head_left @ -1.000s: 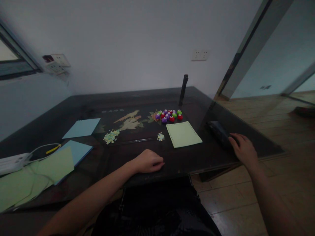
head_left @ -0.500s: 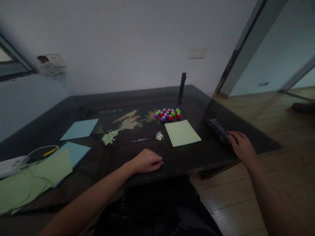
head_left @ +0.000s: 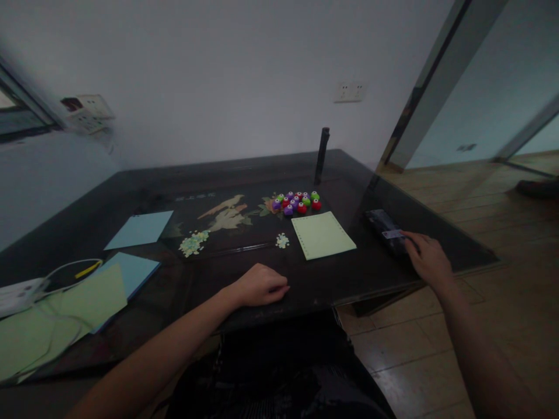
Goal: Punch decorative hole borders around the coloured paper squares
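The underside of the dark phone (head_left: pixel 384 224) is hard to make out beneath the right hand (head_left: pixel 430 259), its fingers slightly apart at the near edge. The left hand (head_left: pixel 262 285) rests curled on the counter (head_left: pixel 305 282), fingers together, the green paper (head_left: pixel 324 234) lying beyond them.
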A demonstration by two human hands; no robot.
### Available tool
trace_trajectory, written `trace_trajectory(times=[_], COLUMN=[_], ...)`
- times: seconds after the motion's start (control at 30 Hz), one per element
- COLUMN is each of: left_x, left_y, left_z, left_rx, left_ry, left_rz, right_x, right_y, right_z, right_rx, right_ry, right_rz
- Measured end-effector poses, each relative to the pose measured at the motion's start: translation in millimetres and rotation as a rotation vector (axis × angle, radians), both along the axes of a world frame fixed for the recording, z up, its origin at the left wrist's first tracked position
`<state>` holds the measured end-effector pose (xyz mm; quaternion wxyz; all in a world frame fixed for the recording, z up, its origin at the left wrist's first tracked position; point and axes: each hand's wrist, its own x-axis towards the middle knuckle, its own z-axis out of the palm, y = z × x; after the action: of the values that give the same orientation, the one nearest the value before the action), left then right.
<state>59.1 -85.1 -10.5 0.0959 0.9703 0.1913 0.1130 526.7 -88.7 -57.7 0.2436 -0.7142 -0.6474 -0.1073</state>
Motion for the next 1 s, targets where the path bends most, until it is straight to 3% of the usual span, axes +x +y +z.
trace_trajectory(times=[1.0], left_x=[-0.2], left_y=[-0.8], left_z=[1.1], left_rx=[-0.007], left_ry=[0.006], left_rz=[0.001], right_x=[-5.7], right_y=[-3.7], right_z=[3.5], right_rx=[0.058], right_ry=[0.065], right_rz=[0.018])
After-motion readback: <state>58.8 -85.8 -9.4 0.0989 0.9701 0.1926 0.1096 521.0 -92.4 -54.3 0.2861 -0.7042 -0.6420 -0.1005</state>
